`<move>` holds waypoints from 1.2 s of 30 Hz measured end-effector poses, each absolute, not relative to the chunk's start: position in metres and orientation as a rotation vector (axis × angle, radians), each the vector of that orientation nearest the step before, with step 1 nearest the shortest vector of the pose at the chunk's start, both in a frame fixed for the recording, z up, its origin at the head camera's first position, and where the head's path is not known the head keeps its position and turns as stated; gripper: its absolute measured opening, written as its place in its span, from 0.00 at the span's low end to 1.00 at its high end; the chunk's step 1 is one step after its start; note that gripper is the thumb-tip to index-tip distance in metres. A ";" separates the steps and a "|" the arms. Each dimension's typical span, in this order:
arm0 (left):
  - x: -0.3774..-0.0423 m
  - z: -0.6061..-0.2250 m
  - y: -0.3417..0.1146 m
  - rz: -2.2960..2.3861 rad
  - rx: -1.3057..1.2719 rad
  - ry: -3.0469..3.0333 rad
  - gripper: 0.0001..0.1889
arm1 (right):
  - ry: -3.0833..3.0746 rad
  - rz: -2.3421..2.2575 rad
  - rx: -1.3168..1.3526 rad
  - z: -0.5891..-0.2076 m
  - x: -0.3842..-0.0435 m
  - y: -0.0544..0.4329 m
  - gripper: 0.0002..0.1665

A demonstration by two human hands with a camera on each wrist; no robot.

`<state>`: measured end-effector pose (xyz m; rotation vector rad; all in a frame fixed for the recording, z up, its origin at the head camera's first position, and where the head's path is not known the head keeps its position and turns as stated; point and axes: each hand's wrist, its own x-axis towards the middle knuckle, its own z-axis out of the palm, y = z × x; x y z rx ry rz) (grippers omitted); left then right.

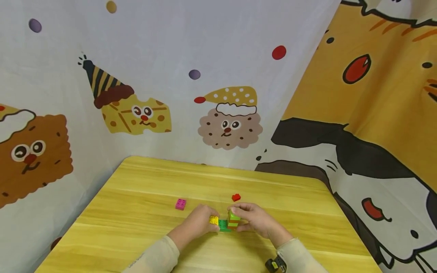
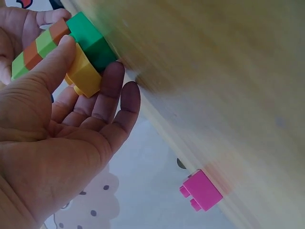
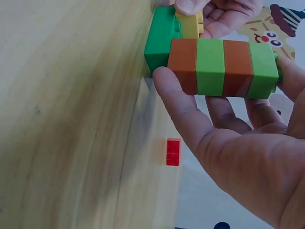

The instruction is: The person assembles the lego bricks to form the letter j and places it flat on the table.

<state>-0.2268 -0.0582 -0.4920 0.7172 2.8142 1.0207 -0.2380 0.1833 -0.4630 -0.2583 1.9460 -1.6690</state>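
On the wooden table, a long green building brick (image 1: 223, 225) lies between both hands. My left hand (image 1: 199, 220) pinches a yellow brick (image 2: 85, 71) that sits on one end of the green one, thumb on one side and fingers on the other. At the other end stands a tower of alternating brown and light green bricks (image 3: 210, 67). My right hand (image 1: 257, 220) grips this tower, with a finger at its top and another digit low by the bottom brown brick. Studs show on the green brick between yellow brick and tower.
A pink brick (image 1: 181, 204) lies on the table (image 1: 143, 182) beyond the left hand, studs up. Past the right hand lies a small red brick (image 1: 236, 197). A cloth with cartoon prints (image 1: 153, 45) hangs behind the table. A dark device (image 1: 275, 264) sits at the right wrist.
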 end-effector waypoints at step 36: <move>-0.226 -0.489 -0.058 1.004 0.732 2.821 0.19 | 2.008 -1.613 -0.228 -0.475 -0.238 0.182 0.35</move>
